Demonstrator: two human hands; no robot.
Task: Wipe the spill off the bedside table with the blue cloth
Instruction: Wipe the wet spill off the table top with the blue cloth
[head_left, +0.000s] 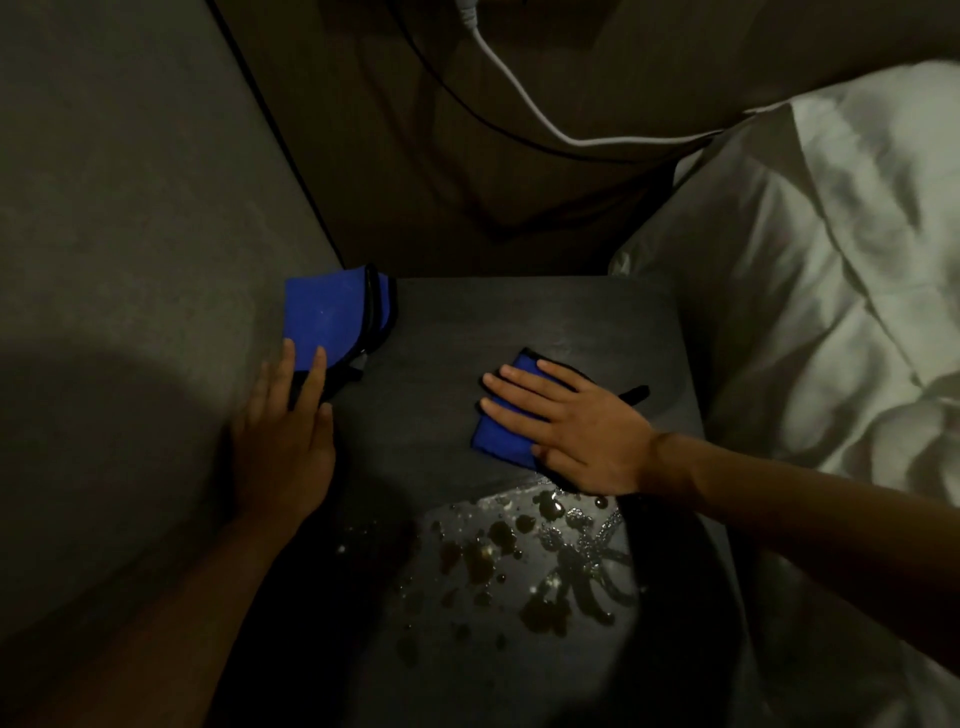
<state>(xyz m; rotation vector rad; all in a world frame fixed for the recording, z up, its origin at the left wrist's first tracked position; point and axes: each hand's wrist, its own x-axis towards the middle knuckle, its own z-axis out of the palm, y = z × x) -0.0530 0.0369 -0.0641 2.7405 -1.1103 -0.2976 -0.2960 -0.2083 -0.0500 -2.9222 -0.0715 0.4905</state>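
While the spill (524, 566) lies nearer, the right hand (582, 436) presses flat, fingers spread, on the blue cloth (506, 426)

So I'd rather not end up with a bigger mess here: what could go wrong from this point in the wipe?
1. The spill is scattered in many brown drops near the table's front; one sweep may smear them or push liquid over the edge.
2. The right hand presses flat on a small folded blue cloth, which may soak through fast.
3. The white bedding sits right against the table, so a rightward stroke could stain it.
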